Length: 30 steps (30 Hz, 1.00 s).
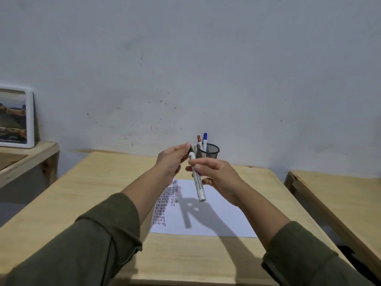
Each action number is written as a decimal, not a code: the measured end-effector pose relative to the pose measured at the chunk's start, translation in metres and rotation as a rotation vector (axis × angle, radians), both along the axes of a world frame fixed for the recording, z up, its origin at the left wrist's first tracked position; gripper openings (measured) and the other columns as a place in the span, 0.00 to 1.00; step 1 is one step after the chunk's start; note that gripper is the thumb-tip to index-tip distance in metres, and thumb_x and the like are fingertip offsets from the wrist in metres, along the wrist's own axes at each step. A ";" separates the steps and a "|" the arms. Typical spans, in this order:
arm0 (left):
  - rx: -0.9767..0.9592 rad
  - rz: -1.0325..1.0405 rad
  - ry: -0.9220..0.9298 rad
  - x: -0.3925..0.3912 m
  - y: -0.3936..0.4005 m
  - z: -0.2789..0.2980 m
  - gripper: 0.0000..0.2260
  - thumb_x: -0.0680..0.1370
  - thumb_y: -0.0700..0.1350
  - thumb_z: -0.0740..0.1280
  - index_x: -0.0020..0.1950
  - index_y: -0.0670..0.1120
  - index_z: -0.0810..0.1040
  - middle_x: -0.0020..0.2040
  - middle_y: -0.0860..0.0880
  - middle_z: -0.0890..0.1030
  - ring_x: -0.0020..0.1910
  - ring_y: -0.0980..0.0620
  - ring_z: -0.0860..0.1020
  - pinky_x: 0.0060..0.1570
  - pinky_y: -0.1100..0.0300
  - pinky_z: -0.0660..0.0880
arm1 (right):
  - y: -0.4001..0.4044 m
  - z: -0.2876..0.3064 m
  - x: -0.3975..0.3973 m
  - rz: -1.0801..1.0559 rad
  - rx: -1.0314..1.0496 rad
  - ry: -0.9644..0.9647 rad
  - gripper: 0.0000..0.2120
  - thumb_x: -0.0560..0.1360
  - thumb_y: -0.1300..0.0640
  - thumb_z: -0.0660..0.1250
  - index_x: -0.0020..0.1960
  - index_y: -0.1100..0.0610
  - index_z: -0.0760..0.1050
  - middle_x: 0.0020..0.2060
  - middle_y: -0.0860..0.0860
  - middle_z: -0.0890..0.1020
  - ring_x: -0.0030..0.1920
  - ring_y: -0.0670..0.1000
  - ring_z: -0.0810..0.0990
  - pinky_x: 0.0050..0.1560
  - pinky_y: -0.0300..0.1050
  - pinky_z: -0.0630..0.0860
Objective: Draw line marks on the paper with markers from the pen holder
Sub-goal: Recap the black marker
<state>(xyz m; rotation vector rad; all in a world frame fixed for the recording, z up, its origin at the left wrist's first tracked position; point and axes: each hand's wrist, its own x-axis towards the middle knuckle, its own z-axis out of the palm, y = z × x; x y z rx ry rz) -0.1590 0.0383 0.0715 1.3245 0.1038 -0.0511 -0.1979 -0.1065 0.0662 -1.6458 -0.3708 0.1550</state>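
Above the table I hold a white marker (197, 180) with a black cap, tilted with the cap end up. My right hand (218, 178) grips its white barrel. My left hand (173, 159) pinches the black cap (191, 149) at the top end. Below lies the white paper (216, 215), with several rows of short red and dark line marks down its left part. Behind the hands stands a black mesh pen holder (210, 151) with a red-capped marker (199, 141) and a blue-capped marker (204, 139) upright in it.
The paper lies on a light wooden table (99, 195) that ends at a grey wall. A second wooden table (338, 195) stands to the right. On a lower wooden shelf at the left leans a white-framed picture (15, 117).
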 end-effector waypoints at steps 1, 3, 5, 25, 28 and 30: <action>0.023 -0.020 -0.023 0.005 -0.003 0.003 0.07 0.76 0.49 0.67 0.50 0.48 0.79 0.39 0.54 0.79 0.40 0.59 0.76 0.41 0.63 0.66 | -0.004 -0.001 0.007 -0.036 -0.010 -0.017 0.08 0.75 0.62 0.66 0.49 0.51 0.80 0.48 0.55 0.84 0.49 0.50 0.80 0.47 0.45 0.70; 0.086 -0.020 -0.061 0.021 -0.009 0.005 0.07 0.77 0.49 0.65 0.52 0.48 0.79 0.45 0.53 0.81 0.46 0.57 0.77 0.43 0.62 0.67 | -0.013 0.000 0.022 -0.082 0.036 -0.032 0.12 0.73 0.66 0.68 0.50 0.51 0.78 0.44 0.57 0.84 0.48 0.55 0.79 0.47 0.49 0.69; 0.205 0.017 -0.088 0.039 -0.014 0.005 0.07 0.77 0.48 0.66 0.53 0.49 0.79 0.52 0.51 0.82 0.52 0.53 0.78 0.46 0.62 0.69 | -0.024 0.005 0.040 -0.140 0.063 -0.071 0.20 0.72 0.66 0.69 0.57 0.46 0.72 0.39 0.56 0.83 0.43 0.55 0.78 0.45 0.49 0.72; 0.751 0.017 -0.116 0.151 -0.057 -0.039 0.20 0.75 0.50 0.68 0.65 0.48 0.75 0.64 0.50 0.78 0.64 0.50 0.74 0.62 0.58 0.68 | -0.063 0.001 0.205 -0.480 -0.496 -0.333 0.26 0.75 0.60 0.64 0.68 0.41 0.63 0.42 0.53 0.77 0.44 0.56 0.81 0.46 0.48 0.78; 0.719 0.037 -0.132 0.155 -0.056 -0.047 0.18 0.74 0.50 0.69 0.63 0.50 0.76 0.63 0.50 0.79 0.63 0.51 0.75 0.57 0.62 0.68 | -0.059 -0.011 0.211 -0.457 -0.604 -0.337 0.26 0.75 0.61 0.65 0.69 0.45 0.65 0.36 0.50 0.77 0.43 0.52 0.77 0.45 0.42 0.70; 0.698 0.045 -0.136 0.156 -0.055 -0.051 0.17 0.74 0.50 0.70 0.62 0.51 0.77 0.62 0.50 0.79 0.62 0.52 0.76 0.53 0.64 0.67 | -0.057 -0.017 0.214 -0.467 -0.626 -0.336 0.27 0.74 0.61 0.66 0.69 0.46 0.64 0.36 0.52 0.79 0.42 0.51 0.76 0.44 0.41 0.69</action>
